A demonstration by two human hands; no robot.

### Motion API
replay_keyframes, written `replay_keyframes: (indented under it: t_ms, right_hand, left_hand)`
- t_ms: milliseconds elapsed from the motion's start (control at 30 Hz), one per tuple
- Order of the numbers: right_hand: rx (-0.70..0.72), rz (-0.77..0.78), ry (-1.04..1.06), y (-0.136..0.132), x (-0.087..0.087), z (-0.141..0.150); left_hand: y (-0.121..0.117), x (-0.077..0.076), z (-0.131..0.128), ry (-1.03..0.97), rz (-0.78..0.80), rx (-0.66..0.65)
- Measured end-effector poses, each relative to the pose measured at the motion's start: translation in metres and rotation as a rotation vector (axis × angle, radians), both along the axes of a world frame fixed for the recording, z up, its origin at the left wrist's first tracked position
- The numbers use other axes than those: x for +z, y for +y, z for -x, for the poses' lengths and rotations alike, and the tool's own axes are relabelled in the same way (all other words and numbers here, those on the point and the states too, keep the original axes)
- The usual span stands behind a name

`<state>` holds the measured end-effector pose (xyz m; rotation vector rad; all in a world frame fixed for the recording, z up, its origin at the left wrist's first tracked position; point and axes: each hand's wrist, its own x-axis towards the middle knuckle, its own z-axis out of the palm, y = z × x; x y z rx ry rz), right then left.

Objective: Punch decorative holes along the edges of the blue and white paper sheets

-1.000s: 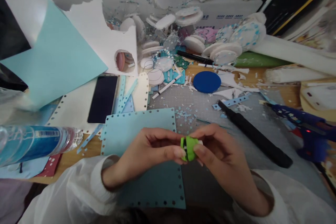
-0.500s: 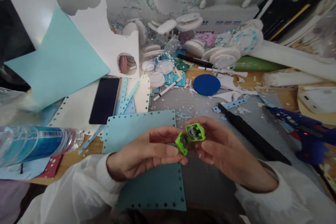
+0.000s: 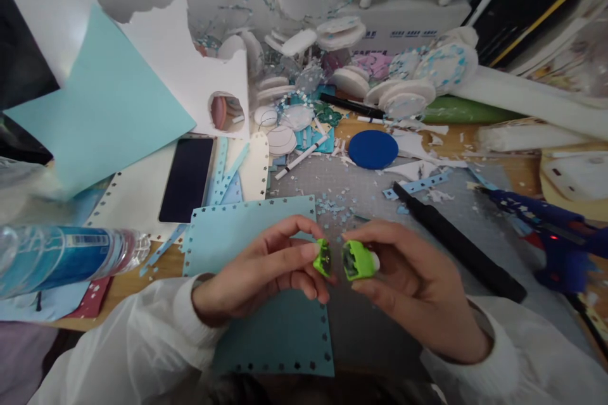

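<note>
Between the fingertips of my left hand (image 3: 273, 262) is a small bright green cover (image 3: 323, 257), its dark hollow side turned right. My right hand (image 3: 411, 285) grips the green body of a small craft paper punch (image 3: 358, 261), with a white part showing at its right end. A narrow gap separates the two green pieces, held level with each other. Beneath my left hand lies a light blue sheet of paper (image 3: 275, 342) with small flower-shaped holes along its edges. Tiny blue paper bits (image 3: 332, 207) are scattered on the grey mat (image 3: 308, 178) just beyond my hands.
A black stick-like tool (image 3: 456, 240) and a blue glue gun (image 3: 555, 240) with a red light lie at right. Left are a water bottle (image 3: 71, 256) and a phone (image 3: 186, 180). Behind sit a blue disc (image 3: 373, 149), white foam discs (image 3: 349, 80) and a cut white board (image 3: 156, 44).
The two green pieces have moved apart sideways. My right hand has turned the punch body so its opening faces left; my left hand has turned the cover to face right.
</note>
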<state>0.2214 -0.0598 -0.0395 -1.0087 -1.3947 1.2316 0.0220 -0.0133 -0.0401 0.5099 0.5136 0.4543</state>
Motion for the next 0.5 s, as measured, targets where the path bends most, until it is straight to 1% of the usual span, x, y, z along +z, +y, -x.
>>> replay_keyframes:
  t_ms: [133, 233, 400, 500]
  right_hand:
    - [0.024, -0.04, -0.111, -0.005, -0.006, 0.001]
    - [0.008, -0.069, -0.16, -0.008, -0.008, 0.0]
    - [-0.028, -0.058, -0.134, -0.014, -0.008, -0.001]
    - [-0.028, -0.054, -0.136, -0.015, -0.008, 0.001]
  left_hand:
    - [0.0, -0.001, -0.001, -0.018, -0.035, -0.001]
    - [0.0, -0.002, -0.002, -0.015, -0.064, -0.008]
    - [-0.001, -0.003, -0.001, 0.02, -0.115, 0.0]
    - [-0.002, -0.003, -0.002, 0.068, -0.162, 0.044]
